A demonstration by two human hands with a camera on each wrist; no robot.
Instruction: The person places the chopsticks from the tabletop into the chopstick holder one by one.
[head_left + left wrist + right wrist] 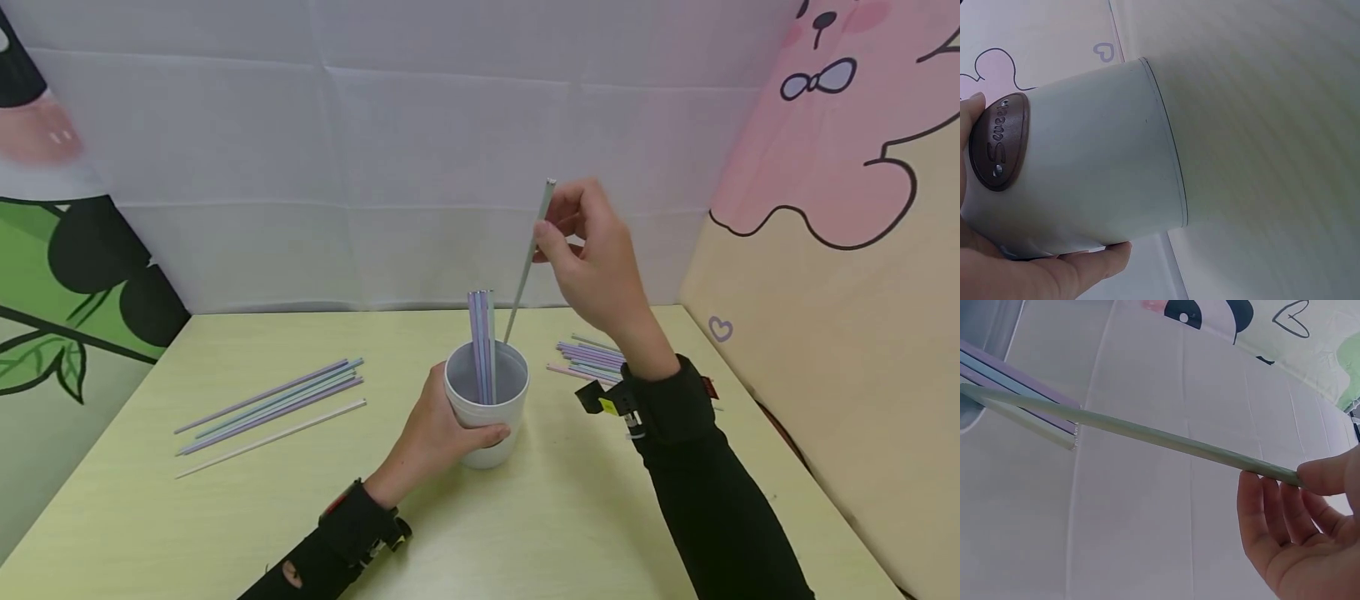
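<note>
Views: the head view shows the whole table (225, 533) with both hands; only the left wrist view shows the brown oval label (999, 142) on the cup's side, with raised script too small to read; only the right wrist view shows the right palm from below, its other fingers (1260, 519) loosely straight beside the pinch.
Cup: a white cup (486, 407) stands upright near the middle of the table, smooth-walled, grey inside.
Straws in cup: several purple and pale blue straws (482, 342) stand upright in it, rising above the rim.
Held straw: a thin grey-green straw (529, 262), tilted, with its lower end inside the cup at the far right of the rim and its top end up at the fingertips.
Right hand: the right hand (592, 258) is raised above and to the right of the cup, pinching the straw near its top between thumb and fingertip.
Left hand: the left hand (435, 433) wraps the cup's near left side, thumb across the front, fingers curled round the wall.
Left pile: loose straws (273, 404) lie on the table well left of the cup.
Right pile: a smaller bunch (588, 360) lies just right of the cup, behind the right wrist.
</note>
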